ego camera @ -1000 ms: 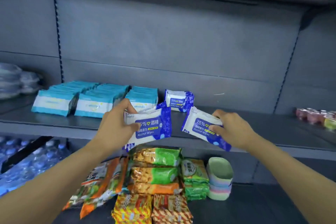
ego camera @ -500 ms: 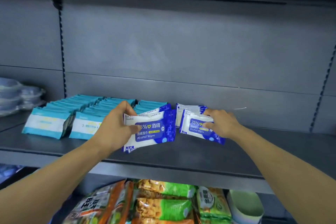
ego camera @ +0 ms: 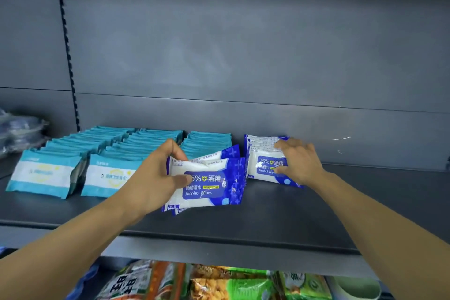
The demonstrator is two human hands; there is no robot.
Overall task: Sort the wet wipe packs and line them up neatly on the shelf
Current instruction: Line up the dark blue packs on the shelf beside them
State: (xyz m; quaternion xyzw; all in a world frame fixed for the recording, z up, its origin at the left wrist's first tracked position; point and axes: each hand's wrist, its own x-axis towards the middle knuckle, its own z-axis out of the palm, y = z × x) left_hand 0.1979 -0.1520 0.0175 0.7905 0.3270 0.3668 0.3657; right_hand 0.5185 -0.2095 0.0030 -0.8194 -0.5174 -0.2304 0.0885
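My left hand (ego camera: 155, 178) grips a small stack of blue-and-white alcohol wipe packs (ego camera: 211, 182), held just above the grey shelf (ego camera: 280, 217), thumb on the front label. My right hand (ego camera: 299, 161) holds another blue alcohol wipe pack (ego camera: 263, 168) upright on the shelf, set in front of one or two more packs (ego camera: 260, 140) of the same kind near the back wall. Three rows of teal-and-white wet wipe packs (ego camera: 58, 173) run from front to back on the shelf's left half.
The shelf's right half is bare metal up to the back panel (ego camera: 243, 56). Clear plastic containers (ego camera: 22, 129) sit on the neighbouring shelf at far left. Below the shelf edge lie snack bags (ego camera: 219, 282) and a pale green cup (ego camera: 358, 287).
The view rose toward the shelf. My right hand carried its pack back and stood it against the blue packs at the rear. My left hand stayed with its stack.
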